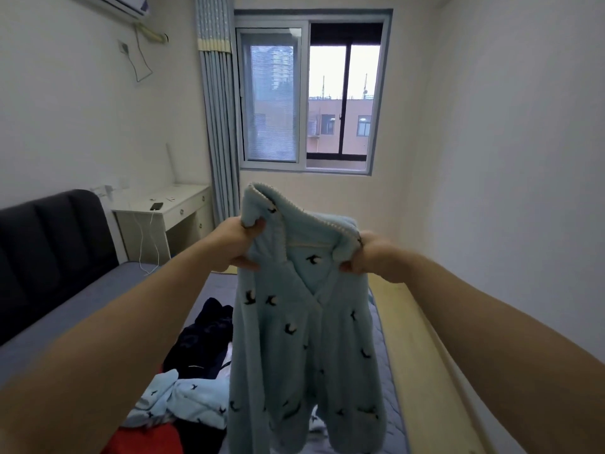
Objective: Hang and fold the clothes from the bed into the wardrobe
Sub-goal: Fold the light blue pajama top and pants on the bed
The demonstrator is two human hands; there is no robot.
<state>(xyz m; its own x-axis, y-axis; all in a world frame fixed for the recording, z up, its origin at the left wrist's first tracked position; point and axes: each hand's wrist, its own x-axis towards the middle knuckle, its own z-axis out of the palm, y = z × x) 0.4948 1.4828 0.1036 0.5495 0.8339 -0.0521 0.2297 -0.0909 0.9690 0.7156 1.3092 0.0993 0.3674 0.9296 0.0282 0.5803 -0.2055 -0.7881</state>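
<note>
A light blue fleece pyjama top [301, 348] with small dark bird prints hangs in the air in front of me, its front facing me. My left hand [240, 245] grips its left shoulder near the collar. At the other shoulder my right hand [368, 257] grips the fabric. Below it, on the grey bed [98, 299], lie a dark navy garment [203, 339], a matching light blue piece [183, 401] and something red [147, 442]. The wardrobe is out of view.
A dark padded headboard [49, 244] stands at the left. A white desk [163, 208] with a phone and charging cable is in the far left corner, beside a blue curtain [219, 126] and a window [311, 93]. A wooden bed frame edge [412, 339] runs along the right wall.
</note>
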